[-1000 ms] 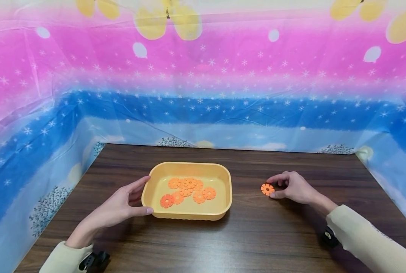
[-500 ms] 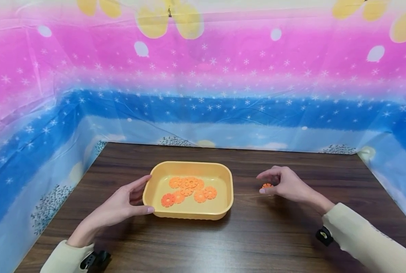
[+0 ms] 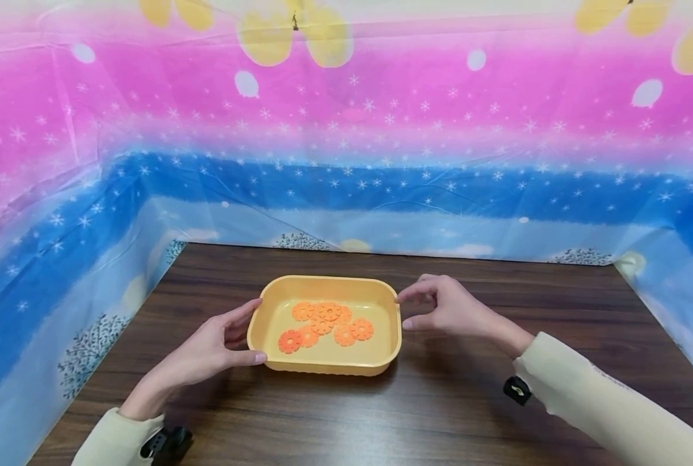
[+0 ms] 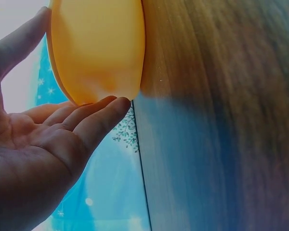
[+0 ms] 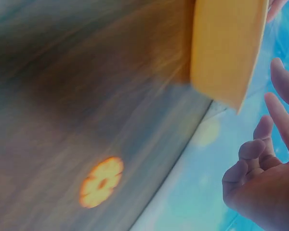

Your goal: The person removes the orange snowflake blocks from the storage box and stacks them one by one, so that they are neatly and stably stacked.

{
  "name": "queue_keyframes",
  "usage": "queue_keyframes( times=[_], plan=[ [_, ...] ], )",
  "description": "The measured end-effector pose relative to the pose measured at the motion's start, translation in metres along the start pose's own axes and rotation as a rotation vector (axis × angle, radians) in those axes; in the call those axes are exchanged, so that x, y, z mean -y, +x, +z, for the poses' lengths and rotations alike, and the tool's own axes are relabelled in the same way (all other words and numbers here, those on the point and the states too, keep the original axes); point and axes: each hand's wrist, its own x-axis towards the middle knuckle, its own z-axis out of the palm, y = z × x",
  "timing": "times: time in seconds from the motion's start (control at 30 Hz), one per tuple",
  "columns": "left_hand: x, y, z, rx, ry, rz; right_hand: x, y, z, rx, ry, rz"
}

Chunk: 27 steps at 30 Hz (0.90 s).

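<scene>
A yellow plastic tub (image 3: 331, 359) sits on the table, holding several orange flower-shaped notched discs (image 3: 323, 323). My left hand (image 3: 206, 349) grips its left end, thumb at the near corner and fingers along the end wall. In the left wrist view those fingers (image 4: 98, 118) lie along the tub's wall (image 4: 98, 48). At the other end, my right hand (image 3: 448, 307) holds nothing; its index fingertip is right at the right rim and the thumb is a little apart from the index finger. One loose orange disc (image 5: 102, 183) lies on the table in the right wrist view, hidden by the right hand in the head view.
The dark wood-grain table (image 3: 334, 421) reaches back to a pink and blue printed cloth (image 3: 346, 188) that hangs behind it and along both sides. Black wrist cameras (image 3: 517, 390) are strapped below both light sleeves.
My right hand has let go of the loose orange disc, leaving it on the table, and has moved left to the tub's right rim. The left hand stays at the tub.
</scene>
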Motion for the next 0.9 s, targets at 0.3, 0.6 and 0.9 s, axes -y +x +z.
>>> queue_keyframes(
  times=[0.3, 0.6, 0.9],
  plan=[
    [0.001, -0.001, -0.001, 0.012, -0.008, 0.006, 0.028, 0.028, 0.016, 0.085, -0.014, -0.049],
    [0.003, 0.001, -0.001, 0.000, 0.001, -0.029, 0.039, 0.051, 0.035, 0.163, -0.026, -0.117],
    [0.002, -0.001, -0.002, 0.002, 0.018, -0.012, 0.042, 0.067, 0.048, 0.246, -0.002, -0.112]
  ],
)
